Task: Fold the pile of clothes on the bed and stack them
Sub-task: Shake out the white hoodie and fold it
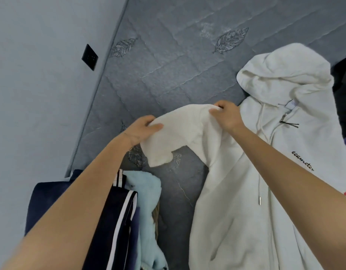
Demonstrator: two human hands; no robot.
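With the left hand (pixel 142 129) gripping the sleeve (pixel 183 129) near its cuff and the right hand (pixel 226 115) pinching it nearer the shoulder, pull it taut, then lay it flat across the hoodie (pixel 246 191).

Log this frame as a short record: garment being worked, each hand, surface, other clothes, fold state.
garment: white hoodie, front up, hood spread at the far end
surface: grey mattress
sleeve: lifted off the mattress, cuff end hanging
left hand: grips the sleeve above the cuff
right hand: pinches the sleeve nearer the shoulder
other clothes: navy striped garment and light blue garment, near left
fold state: hoodie body not yet folded
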